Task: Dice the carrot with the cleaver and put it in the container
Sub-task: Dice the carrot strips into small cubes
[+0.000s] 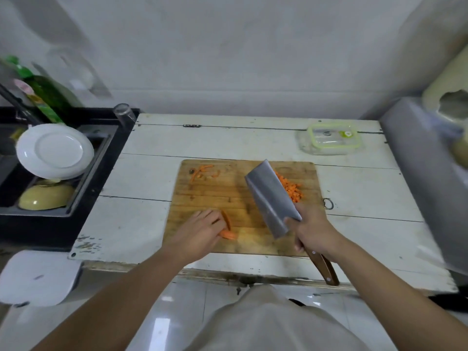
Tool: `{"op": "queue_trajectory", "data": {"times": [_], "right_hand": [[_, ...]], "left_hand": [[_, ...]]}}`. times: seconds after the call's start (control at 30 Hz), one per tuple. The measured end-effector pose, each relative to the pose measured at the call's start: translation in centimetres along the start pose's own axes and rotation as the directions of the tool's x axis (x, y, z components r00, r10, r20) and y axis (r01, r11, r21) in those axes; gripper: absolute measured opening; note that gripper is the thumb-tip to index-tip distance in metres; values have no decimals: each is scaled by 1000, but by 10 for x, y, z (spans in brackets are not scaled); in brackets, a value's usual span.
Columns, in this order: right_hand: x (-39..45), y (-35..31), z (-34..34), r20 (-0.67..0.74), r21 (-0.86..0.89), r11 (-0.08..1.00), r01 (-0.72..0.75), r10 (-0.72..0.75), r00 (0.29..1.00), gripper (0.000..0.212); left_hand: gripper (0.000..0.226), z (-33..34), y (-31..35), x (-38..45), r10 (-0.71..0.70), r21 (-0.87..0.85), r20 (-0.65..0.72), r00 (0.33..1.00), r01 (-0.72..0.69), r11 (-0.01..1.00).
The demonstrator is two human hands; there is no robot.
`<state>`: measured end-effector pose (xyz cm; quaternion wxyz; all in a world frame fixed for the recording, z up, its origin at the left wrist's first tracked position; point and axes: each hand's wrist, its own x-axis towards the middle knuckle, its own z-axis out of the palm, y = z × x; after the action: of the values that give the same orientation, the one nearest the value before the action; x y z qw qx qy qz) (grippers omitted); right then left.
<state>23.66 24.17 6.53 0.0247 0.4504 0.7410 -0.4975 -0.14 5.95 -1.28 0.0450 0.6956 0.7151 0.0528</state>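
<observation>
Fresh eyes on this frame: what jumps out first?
The cleaver, held by the right hand above the middle of the cutting board. Next, the diced carrot pile at the board's far right, and the left hand holding carrot strips at its near edge.

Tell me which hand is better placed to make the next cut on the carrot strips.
The right hand: it already grips the cleaver, raised over the cutting board. The left hand is resting on the carrot strips, steadying them.

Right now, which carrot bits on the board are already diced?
The diced pile at the board's far right, behind the cleaver; the others are uncut strips under the left hand and far-left scraps.
</observation>
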Motion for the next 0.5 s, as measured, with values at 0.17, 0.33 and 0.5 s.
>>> {"op": "queue_trajectory", "data": {"times": [0.17, 0.33, 0.5], "right_hand": [[-6, 2, 8, -2, -37, 999, -17, 17, 1000, 6], [-8, -1, 16, 0, -65, 997, -31, 31, 1000, 5], [-16, -14, 22, 35, -76, 997, -24, 27, 999, 10]], "left_hand": [[21, 5, 7, -20, -381, -123, -90, 920, 369, 921], [24, 8, 2, -30, -510, -228, -6, 860, 495, 838], [18, 8, -4, -32, -496, -232, 36, 868, 490, 840]]}}
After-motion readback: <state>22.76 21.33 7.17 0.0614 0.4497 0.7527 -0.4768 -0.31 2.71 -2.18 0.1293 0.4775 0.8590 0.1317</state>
